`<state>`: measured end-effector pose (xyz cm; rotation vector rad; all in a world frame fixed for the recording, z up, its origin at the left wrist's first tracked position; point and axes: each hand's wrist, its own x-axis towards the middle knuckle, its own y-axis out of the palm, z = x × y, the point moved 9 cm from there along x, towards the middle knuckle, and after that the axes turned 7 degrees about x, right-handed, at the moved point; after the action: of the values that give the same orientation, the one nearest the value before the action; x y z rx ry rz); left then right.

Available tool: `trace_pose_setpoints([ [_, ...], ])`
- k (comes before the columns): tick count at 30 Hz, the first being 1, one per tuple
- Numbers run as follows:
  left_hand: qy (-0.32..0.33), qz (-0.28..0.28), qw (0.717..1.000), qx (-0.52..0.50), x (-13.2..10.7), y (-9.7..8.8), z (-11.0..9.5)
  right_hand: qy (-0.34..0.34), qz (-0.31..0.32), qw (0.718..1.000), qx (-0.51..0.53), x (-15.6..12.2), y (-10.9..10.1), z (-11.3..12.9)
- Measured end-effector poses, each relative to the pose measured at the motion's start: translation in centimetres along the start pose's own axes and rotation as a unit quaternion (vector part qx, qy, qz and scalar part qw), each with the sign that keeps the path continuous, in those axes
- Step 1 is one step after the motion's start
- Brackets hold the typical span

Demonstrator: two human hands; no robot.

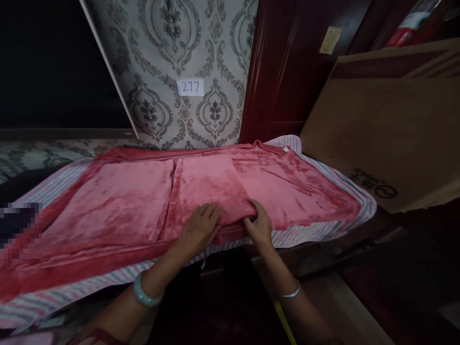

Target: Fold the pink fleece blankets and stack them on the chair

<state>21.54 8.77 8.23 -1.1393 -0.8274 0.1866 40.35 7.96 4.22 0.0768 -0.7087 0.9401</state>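
Note:
Pink plush cloth [132, 191] is spread lengthwise, with two squarish folded panels lying side by side on its left and middle. My left hand [203, 223] rests flat on the near edge of the middle panel [208, 179], fingers stretched out. At that panel's near right corner, my right hand [259, 224] pinches the edge between thumb and fingers. Right of it the cloth [287, 191] lies in a single wrinkled spread, with a small white tag [285, 149] near its far edge. I cannot tell whether it is a garment or a blanket.
A striped sheet [319, 232] lies beneath the pink cloth. A large cardboard sheet or box [391, 120] leans at the right. Behind stand a dark screen [61, 67], a patterned wall [168, 52] with a paper marked 277 [190, 87], and a dark red door [287, 62].

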Motion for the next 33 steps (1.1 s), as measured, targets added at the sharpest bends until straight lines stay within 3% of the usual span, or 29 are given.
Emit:
trace_pose_setpoints([
  [4, 0.087, -0.054, 0.995, -0.007, 0.8, 0.5, -2.2, -0.021, 0.038, 0.999, -0.005, -0.3, 0.2, 0.2],
  [7, 0.122, -0.087, 0.989, 0.006, 0.7, 0.8, -2.6, -0.030, 0.038, 0.999, -0.002, -0.6, -0.1, 0.2],
  [12, 0.048, -0.104, 0.993, 0.034, 1.1, 0.4, -1.2, -0.030, 0.044, 0.999, 0.008, -0.8, -0.2, 0.4],
  [22, 0.035, -0.011, 0.998, 0.045, 3.3, 1.1, -2.4, -0.029, 0.031, 0.998, 0.044, -0.3, -0.7, 0.5],
  [27, 0.027, -0.056, 0.998, 0.008, 3.3, 1.4, -2.0, -0.008, 0.030, 0.998, 0.059, -0.1, -0.9, -0.1],
  [33, 0.045, -0.129, 0.977, -0.165, 2.3, -0.5, -0.3, 0.006, 0.039, 0.995, 0.093, 0.2, -0.8, -0.6],
])
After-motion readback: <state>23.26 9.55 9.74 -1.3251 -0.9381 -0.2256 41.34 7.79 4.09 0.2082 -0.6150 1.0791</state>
